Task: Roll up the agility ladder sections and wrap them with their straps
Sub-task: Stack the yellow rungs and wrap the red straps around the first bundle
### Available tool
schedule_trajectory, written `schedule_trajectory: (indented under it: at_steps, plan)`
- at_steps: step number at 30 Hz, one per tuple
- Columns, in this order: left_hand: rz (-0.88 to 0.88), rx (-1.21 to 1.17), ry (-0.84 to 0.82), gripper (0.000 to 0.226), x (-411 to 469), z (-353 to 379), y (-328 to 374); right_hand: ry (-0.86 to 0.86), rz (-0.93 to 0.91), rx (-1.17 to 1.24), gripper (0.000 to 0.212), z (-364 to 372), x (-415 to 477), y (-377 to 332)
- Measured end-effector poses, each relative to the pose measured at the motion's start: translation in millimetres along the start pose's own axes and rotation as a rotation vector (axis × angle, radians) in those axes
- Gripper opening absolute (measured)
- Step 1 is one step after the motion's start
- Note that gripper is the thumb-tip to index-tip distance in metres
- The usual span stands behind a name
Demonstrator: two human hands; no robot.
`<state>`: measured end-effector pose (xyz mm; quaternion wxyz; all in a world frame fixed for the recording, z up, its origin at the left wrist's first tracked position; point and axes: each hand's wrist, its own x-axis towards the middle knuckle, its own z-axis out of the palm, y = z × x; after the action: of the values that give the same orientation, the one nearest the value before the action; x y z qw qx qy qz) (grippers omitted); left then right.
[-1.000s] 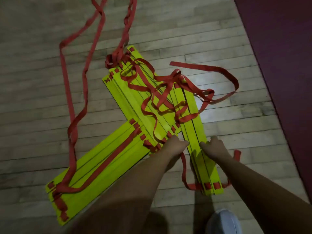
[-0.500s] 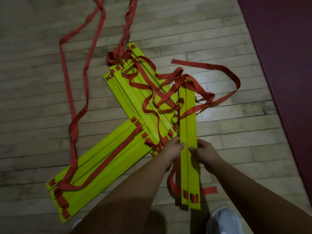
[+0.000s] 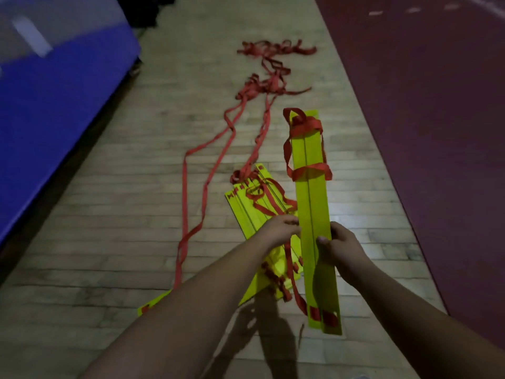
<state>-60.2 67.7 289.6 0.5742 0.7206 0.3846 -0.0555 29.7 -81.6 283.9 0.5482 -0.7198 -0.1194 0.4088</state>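
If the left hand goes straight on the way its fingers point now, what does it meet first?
The bundle of flat yellow plastic ladder rungs: the left hand points right at its edge and seems to hold it. Beyond it lies the right hand.

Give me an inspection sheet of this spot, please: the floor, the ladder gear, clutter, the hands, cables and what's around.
Surface: wooden floor of planks, with a glare patch to the right of the gear.
Job's things: held bundle of yellow rungs, lifted off the floor, with a red strap looped around its far half. A rung pile lies on the floor to its left. Loose straps trail away to a far tangle.
Clutter: nothing seen.
Grippers: left hand grips the bundle's left edge. Right hand grips its right edge, thumb on the front.
Cables: nothing seen.
Surroundings: blue mat at the left, dark red flooring at the right.
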Motion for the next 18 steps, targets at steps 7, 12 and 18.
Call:
schedule_trajectory:
  at_steps: [7, 12, 18]
  plan:
    - [0.189, -0.074, 0.149, 0.032, -108.4, -51.1, 45.8, -0.109, -0.165, 0.06, 0.033, 26.8, -89.7, -66.2]
    - [0.295, -0.564, 0.229, 0.013, -162.4, -69.6, 50.9, -0.257, -0.225, -0.003, 0.035, 46.0, -136.5, -79.2]
    - [0.279, -0.541, 0.284, 0.017, -195.9, -87.5, 19.2, -0.241, -0.201, -0.065, 0.017, 56.9, -154.8, -75.1]
